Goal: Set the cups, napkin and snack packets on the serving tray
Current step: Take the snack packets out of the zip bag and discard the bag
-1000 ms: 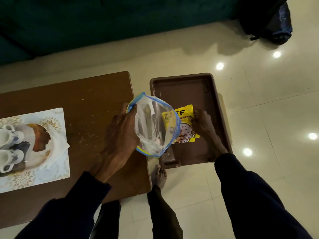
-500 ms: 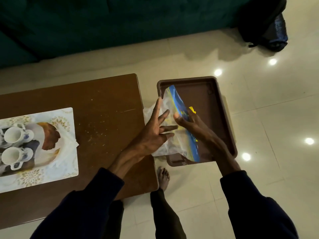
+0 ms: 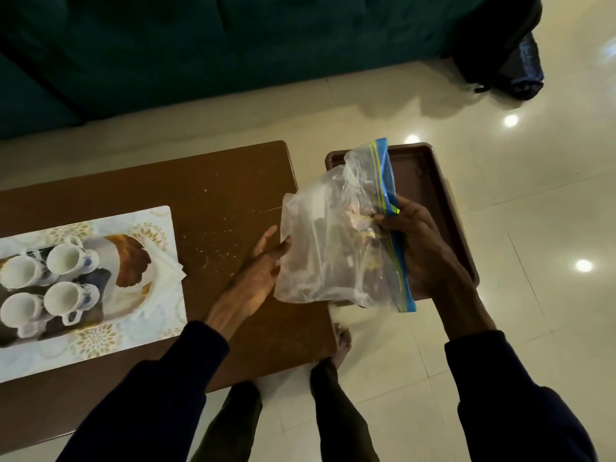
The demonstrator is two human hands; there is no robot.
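You are holding a crinkled clear plastic zip bag with a blue seal strip (image 3: 336,248) above the gap between a dark brown wooden table (image 3: 213,201) and a brown rectangular plastic serving tray with a raised rim (image 3: 433,181). Your right hand (image 3: 420,248) pinches the bag at the blue strip, fingers closed on it; your left hand (image 3: 263,265) lies open, cupping the bag's soft left side. Something pale and yellow shows inside, too blurred to name. The film looks thin and slippery, so the contents could spill if the mouth tips down or your pinch slackens. Four white glazed ceramic cups (image 3: 50,281) stand clustered at the table's left edge on a pale floral placemat (image 3: 146,331), beside a folded white paper napkin (image 3: 163,278), none yet on the tray. The cups sit close together and could knock one another when lifted.
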